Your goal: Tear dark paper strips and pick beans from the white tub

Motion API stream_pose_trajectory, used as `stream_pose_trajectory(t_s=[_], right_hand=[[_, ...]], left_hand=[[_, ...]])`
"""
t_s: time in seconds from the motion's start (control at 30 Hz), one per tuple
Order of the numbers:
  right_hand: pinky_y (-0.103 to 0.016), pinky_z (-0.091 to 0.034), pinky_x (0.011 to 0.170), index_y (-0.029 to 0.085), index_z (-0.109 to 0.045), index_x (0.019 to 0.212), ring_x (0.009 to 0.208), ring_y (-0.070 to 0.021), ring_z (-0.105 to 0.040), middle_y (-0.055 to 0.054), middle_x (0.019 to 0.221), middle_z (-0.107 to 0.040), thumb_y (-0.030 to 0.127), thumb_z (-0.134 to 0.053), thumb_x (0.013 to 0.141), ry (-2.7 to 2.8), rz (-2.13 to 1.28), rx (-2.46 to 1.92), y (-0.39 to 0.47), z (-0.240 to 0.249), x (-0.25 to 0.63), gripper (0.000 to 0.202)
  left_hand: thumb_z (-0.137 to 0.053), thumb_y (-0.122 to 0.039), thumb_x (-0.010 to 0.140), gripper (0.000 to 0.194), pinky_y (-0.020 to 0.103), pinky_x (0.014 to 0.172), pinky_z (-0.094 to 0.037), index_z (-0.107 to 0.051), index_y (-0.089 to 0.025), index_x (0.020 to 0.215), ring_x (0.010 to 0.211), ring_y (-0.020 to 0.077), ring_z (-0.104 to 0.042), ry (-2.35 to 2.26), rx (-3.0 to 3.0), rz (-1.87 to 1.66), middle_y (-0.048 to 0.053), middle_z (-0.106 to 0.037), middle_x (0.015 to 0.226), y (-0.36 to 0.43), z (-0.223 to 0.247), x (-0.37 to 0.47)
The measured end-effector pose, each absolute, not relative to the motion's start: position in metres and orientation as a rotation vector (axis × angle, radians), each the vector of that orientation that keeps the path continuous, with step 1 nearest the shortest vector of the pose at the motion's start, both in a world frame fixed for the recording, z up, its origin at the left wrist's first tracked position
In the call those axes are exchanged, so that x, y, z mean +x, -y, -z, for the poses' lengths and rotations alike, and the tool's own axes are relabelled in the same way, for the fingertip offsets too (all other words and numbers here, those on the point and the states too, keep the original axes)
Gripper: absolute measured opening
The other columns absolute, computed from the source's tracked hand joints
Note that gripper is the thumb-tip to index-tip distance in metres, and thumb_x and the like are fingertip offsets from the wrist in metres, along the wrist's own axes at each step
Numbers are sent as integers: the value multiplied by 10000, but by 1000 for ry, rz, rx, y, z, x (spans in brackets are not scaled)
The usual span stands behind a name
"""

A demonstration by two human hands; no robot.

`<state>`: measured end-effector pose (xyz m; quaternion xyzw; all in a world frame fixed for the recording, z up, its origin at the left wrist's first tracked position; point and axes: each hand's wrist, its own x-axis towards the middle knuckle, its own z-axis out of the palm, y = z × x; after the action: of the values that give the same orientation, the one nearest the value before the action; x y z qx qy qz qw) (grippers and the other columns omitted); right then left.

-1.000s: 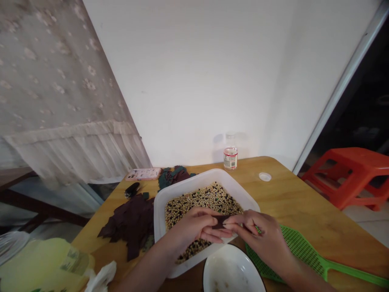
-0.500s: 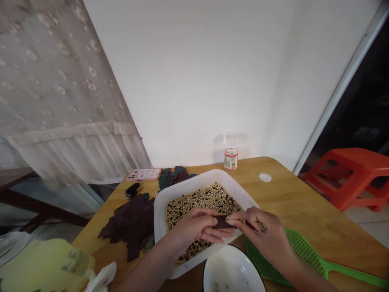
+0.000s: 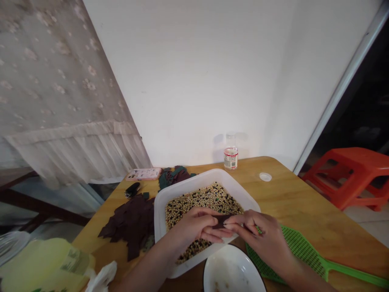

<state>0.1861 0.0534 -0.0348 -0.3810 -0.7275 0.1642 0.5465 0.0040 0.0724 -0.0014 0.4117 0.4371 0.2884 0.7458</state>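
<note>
A small dark brown flat piece [image 3: 221, 221] lies across the fingers of my left hand [image 3: 202, 224], its left end gripped under the thumb. At its right end, the thumb and fingertips of my right hand [image 3: 263, 230] pinch together against it. Whether something tiny sits between those fingertips I cannot make out. Both hands are over the front right of a white plastic tray [image 3: 162, 198] holding many small tan and black beads [image 3: 197, 198]. Just below them stands a white bowl [image 3: 234, 263] with a dark rim and some specks inside.
Dark brown pieces [image 3: 130, 223] are heaped left of the tray, with green and brown pieces [image 3: 174, 177] behind. A phone [image 3: 144, 174], clear bottle [image 3: 231, 158], white cap [image 3: 265, 177], green fly swatter [image 3: 299, 243], yellowish container [image 3: 48, 263], tissue [image 3: 103, 278] and orange stool [image 3: 352, 174] surround it.
My right hand's fingertips have shifted slightly left along the brown piece, and the hand has tilted a little. The left hand stays almost in place.
</note>
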Motion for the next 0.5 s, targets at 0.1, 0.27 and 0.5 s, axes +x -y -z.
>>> stream_pose_trajectory(t_s=[0.1,0.27,0.5], right_hand=[[-180,-505,500,223,-320,557,635,-142,-716,32,644,-722,157,-640,782,1677,-424,-897,-53,36,186,397],[-173,-475,463,220,-350,572,589,-128,-702,41,636,-714,162,-643,785,1717,-394,-911,-52,38,187,367],[-170,-477,467,218,-354,566,556,-119,-690,50,593,-693,163,-645,791,1730,-350,-887,-50,35,187,371]], left_hand=[[-635,-209,621,246,295,645,-547,-625,-117,850,734,237,-718,-956,903,-625,97,-732,666,-73,1,4],[-636,-199,607,217,284,630,-550,-629,-132,813,711,228,-719,-965,918,-626,75,-735,667,-71,0,5],[-655,-202,594,243,298,646,-550,-636,-133,827,724,229,-718,-956,917,-622,66,-735,677,-70,-1,5]])
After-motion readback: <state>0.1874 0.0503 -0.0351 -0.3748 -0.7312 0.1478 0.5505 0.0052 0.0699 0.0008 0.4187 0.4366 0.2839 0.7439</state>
